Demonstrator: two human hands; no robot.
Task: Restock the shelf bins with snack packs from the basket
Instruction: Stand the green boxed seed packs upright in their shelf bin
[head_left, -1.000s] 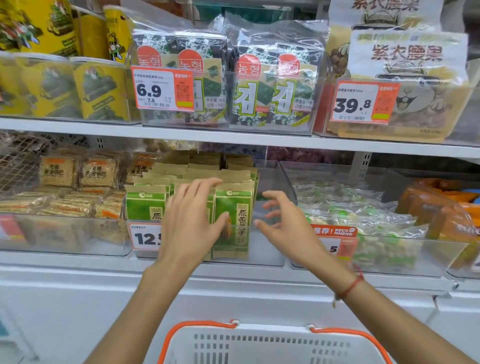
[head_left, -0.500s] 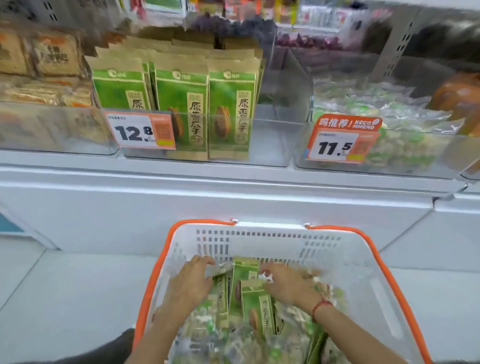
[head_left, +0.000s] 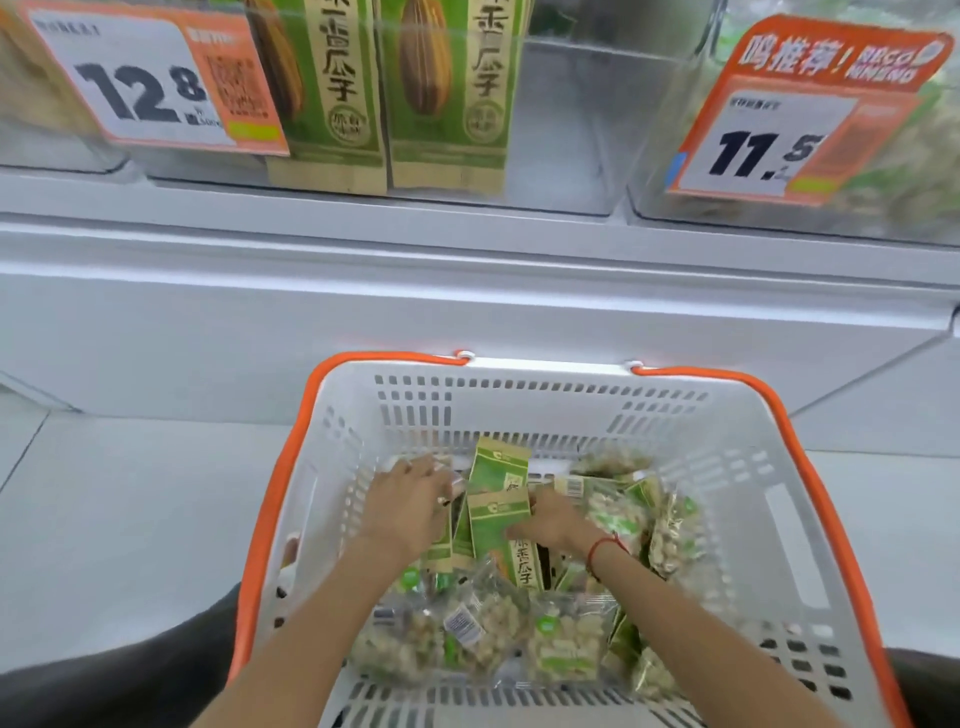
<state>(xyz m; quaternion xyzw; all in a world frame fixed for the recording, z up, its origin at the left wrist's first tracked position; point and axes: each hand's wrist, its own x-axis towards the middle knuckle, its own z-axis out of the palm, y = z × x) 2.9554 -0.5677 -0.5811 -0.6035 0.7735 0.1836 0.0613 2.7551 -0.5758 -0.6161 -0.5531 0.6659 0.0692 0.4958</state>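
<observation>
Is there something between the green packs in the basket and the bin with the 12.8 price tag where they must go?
Nothing visible blocks the way. The green packs lie on top in the basket, both hands at them. The bin has free space right of its standing packs; only its clear front wall must be cleared.

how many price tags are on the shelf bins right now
2: the 12.8 tag on the left bin's front, and the orange 11.5 tag on the right bin. Others may sit out of frame.
</observation>
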